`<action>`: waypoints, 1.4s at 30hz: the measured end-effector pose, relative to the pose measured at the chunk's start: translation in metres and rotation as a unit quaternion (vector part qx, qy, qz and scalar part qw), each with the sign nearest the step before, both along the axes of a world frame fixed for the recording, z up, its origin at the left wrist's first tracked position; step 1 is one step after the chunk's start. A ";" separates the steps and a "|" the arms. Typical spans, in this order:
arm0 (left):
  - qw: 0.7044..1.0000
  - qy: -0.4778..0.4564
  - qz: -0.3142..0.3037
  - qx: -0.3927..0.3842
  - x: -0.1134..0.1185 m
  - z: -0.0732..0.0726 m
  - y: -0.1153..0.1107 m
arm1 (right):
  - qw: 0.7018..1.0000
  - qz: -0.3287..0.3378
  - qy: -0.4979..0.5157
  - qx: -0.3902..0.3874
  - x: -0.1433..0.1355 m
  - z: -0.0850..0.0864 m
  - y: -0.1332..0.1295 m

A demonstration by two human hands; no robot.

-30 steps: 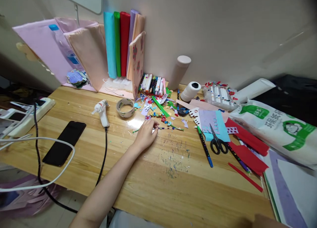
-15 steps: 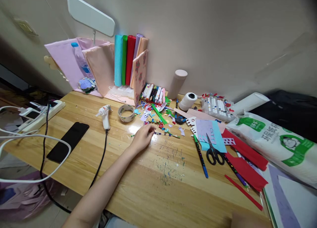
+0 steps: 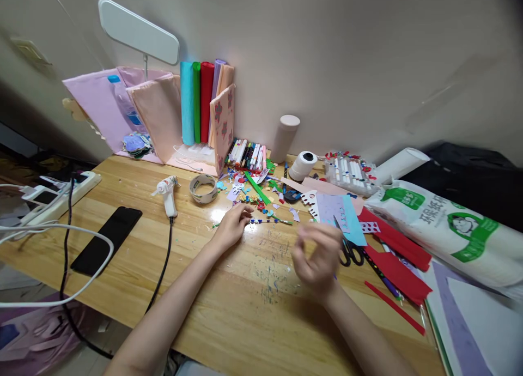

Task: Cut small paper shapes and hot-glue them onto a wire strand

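My left hand (image 3: 231,227) rests on the wooden table with its fingers curled in. It lies over a thin, dark, dotted strip with green ends (image 3: 272,221), which shows on both sides of it. Whether the fingers grip the strip is hidden. Above the table's middle right, my right hand (image 3: 317,259) is somewhat blurred, with fingers bent and thumb drawn in. Anything between those fingers is too small to see. Behind it are black-handled scissors (image 3: 352,253), partly covered, and light blue paper (image 3: 353,222). Colourful paper scraps (image 3: 258,189) lie beyond my left hand.
A white glue gun (image 3: 166,196), a tape roll (image 3: 203,188) and a black phone (image 3: 107,240) lie to the left. Markers (image 3: 249,155), a white thread spool (image 3: 303,165) and a beige cylinder (image 3: 286,139) line the back. Red paper (image 3: 398,272) and a white-green package (image 3: 453,223) fill the right.
My right hand has come up from the bottom right edge to the middle right, now covering the blue-ended pen and part of the scissors. My left hand keeps its place; the view shifted slightly.
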State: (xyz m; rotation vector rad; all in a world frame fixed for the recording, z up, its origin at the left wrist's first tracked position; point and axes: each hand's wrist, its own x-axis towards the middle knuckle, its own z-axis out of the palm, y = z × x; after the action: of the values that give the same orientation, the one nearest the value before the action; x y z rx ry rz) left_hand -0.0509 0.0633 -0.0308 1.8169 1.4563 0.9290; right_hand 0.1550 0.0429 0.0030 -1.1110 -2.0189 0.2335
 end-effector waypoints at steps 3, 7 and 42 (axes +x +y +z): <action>1.000 0.003 -0.007 0.001 0.000 0.002 -0.001 | 1.000 -0.009 -0.016 -0.010 -0.006 -0.011 0.013; 1.000 0.018 -0.018 0.000 -0.001 0.003 -0.001 | 0.992 0.020 -0.110 -0.050 -0.013 -0.029 0.030; 0.990 0.108 0.075 0.054 -0.050 0.015 -0.040 | 0.990 0.078 -0.070 -0.092 -0.011 -0.041 0.034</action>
State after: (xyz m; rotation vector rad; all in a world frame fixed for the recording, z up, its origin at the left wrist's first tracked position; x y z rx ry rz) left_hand -0.1009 0.0234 -0.0158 1.9587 1.7245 0.9226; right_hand 0.1442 0.0769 -0.0385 -1.1085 -2.2488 0.4400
